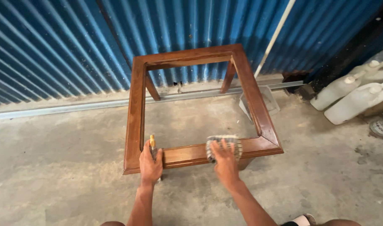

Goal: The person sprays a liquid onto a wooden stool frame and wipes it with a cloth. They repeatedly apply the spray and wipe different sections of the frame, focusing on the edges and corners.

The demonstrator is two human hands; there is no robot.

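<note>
This looks like a rough workshop or work yard for furniture finishing. A blue corrugated metal wall (74,46) fills the upper part of the frame, meeting a bare, stained concrete floor (66,167) along a metal rail. An unglazed wooden table frame (135,104) with a glossy brown finish stands in the centre. At the right edge lie white plastic jugs (350,98) and a small tin (381,126), the kind of containers kept for finishing work.
</note>
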